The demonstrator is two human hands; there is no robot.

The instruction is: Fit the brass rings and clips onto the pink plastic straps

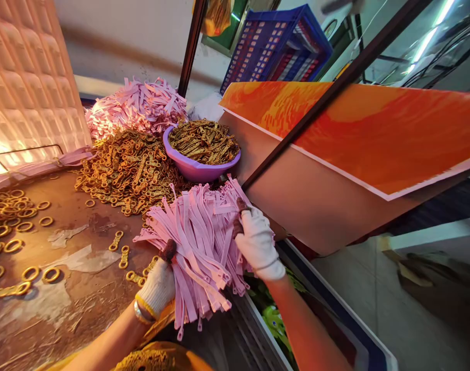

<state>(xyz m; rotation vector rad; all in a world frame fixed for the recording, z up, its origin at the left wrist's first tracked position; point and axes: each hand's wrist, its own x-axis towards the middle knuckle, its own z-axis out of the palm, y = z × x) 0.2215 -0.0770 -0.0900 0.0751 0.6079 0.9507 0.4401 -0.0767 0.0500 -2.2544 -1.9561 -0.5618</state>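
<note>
A thick bundle of narrow pink strips, with small tabs at their ends, hangs between my two hands at the table's edge. My left hand, in a white knit glove with dark fingertip covers, is closed on the bundle's lower left side. Its thumb shows in front, while the other fingers are hidden beneath the strips. My right hand, gloved the same way, grips the right side with its fingers curled around the edge. Just behind the bundle lies a heap of gold-coloured metal links with ringed ends.
A purple bowl full of gold pieces stands behind the bundle. Farther back is a pile of pink strips. Loose gold rings lie at left. An orange-topped board and a dark bar rise at right.
</note>
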